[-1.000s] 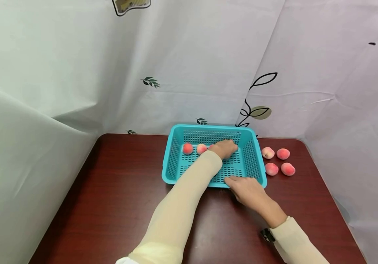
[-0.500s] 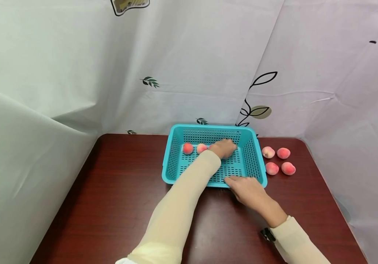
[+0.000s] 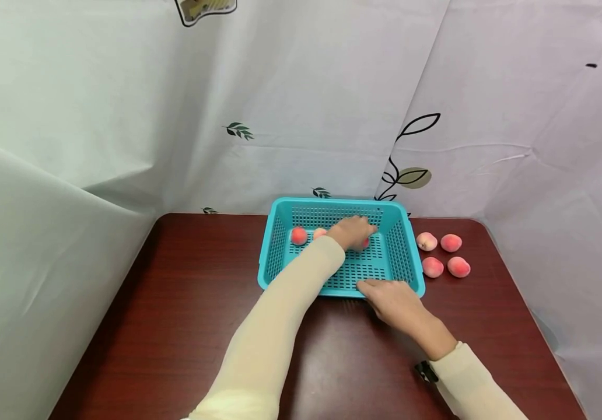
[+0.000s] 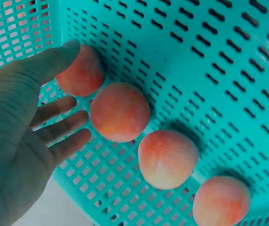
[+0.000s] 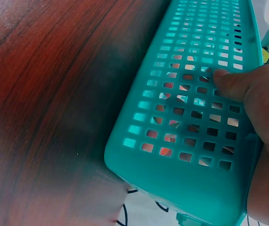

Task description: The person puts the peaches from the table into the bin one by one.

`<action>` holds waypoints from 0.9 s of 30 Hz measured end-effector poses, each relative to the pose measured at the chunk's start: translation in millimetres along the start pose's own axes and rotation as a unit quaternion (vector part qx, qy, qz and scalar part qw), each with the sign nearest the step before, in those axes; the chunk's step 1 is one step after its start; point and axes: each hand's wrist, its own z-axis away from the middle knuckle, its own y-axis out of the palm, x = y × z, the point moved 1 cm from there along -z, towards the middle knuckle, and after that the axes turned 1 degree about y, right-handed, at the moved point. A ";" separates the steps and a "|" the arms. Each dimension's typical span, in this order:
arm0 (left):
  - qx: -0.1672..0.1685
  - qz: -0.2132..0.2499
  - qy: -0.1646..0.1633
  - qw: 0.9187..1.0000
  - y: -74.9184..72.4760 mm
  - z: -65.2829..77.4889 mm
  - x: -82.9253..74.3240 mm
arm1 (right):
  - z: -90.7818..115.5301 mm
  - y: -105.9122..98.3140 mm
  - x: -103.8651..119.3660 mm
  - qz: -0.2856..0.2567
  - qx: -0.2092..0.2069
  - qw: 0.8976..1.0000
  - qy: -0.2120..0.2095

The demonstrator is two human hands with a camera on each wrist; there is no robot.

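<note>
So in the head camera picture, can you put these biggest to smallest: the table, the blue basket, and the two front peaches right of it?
1. Table
2. Blue basket
3. Left front peach and right front peach: they look alike, so I can't rank them.

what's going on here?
A person is working with peaches and a blue-green plastic basket on a dark red-brown table. Their left hand is inside the basket, fingers loosely extended, thumb over the end peach; whether it touches isn't clear. The right hand grips the basket's near side. Four peaches sit in a row in the basket, and four more peaches lie on the table to its right.
</note>
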 end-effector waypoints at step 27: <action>-0.060 -0.040 -0.028 0.997 -21.3 90.2 26.7 | -0.6 -0.9 0.6 -0.003 0.010 1.000 0.004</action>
